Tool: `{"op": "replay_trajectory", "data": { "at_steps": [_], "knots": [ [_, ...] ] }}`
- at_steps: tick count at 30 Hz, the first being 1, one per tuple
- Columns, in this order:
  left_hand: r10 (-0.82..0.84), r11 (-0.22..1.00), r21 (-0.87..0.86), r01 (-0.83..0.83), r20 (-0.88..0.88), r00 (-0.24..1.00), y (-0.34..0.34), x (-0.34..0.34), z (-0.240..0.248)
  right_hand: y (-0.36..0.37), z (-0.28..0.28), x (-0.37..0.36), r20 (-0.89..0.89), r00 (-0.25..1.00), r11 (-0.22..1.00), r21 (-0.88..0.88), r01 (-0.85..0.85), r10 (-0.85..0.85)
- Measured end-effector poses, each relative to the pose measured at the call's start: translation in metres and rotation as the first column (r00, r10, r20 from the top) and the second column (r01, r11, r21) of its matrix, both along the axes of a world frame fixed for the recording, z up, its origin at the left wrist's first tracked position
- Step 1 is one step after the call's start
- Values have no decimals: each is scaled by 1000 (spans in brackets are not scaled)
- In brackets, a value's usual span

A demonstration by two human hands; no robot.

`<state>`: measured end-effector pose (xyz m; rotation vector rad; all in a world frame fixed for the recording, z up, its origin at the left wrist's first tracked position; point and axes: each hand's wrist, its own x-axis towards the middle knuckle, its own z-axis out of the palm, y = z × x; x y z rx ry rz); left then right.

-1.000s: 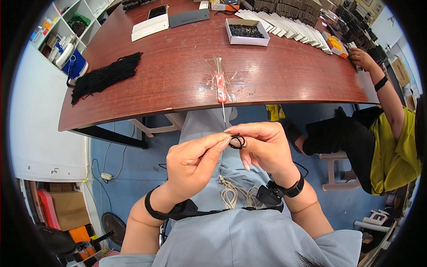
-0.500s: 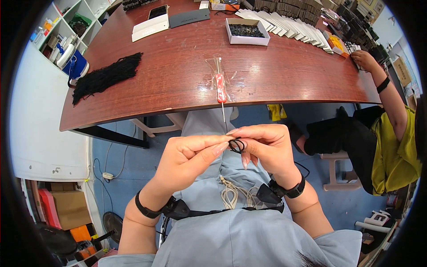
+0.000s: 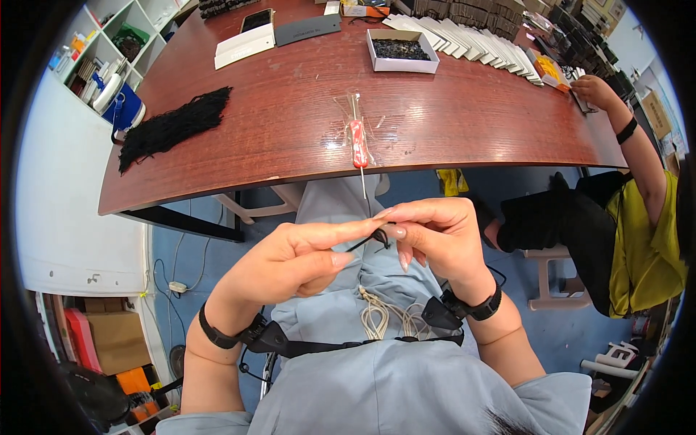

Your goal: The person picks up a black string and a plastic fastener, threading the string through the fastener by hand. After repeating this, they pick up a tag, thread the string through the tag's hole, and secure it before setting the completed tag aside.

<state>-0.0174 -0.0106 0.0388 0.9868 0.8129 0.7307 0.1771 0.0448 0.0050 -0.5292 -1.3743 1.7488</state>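
Left hand [image 3: 290,262] and right hand [image 3: 446,235] nearly meet over light blue-grey clothed lap [image 3: 312,315]. Right thumb and index almost closed, pinching thin black cord [image 3: 381,237] at the tips. Left index reaches the right fingertips, thumb sits lower with a gap; straight strand runs to it, can't tell if pinched.

Surface: large reddish-brown wood-grain table [image 3: 283,123], blue floor [image 3: 525,337] below. Co-worker in yellow-green top [image 3: 638,254] at right, one hand at table's right end. On table: fanned row of white flat cards [image 3: 464,47], shaggy black strand bundle [image 3: 174,127], open white box [image 3: 406,67] of small dark bits, red-handled tool [image 3: 359,145] under clear film, thin metal shaft past the edge.

Vs half a second ago: left thumb farther left; cord's round loop now straight strand plus small tangle.
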Motion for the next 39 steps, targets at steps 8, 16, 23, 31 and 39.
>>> {"op": "replay_trajectory", "data": {
  "at_steps": [8,16,23,31,39],
  "knots": [
    [-190,977,-94,193,37,981,2,-7,1,3,-2,1,-37,999,1000,-21,-1,0],
    [-180,974,-152,169,-61,982,0,-2,19,4,0,-3,-95,996,997,-77,-7,0],
    [107,989,117,-95,-106,989,-11,16,20,4,-1,-4,-67,998,993,-120,-4,-4],
    [603,631,771,-90,-414,682,1,19,8,1,6,-4,-27,999,995,-94,28,-30],
    [367,930,30,-366,-29,930,7,29,-6,2,9,0,119,976,980,97,173,-184]
  ]
}}
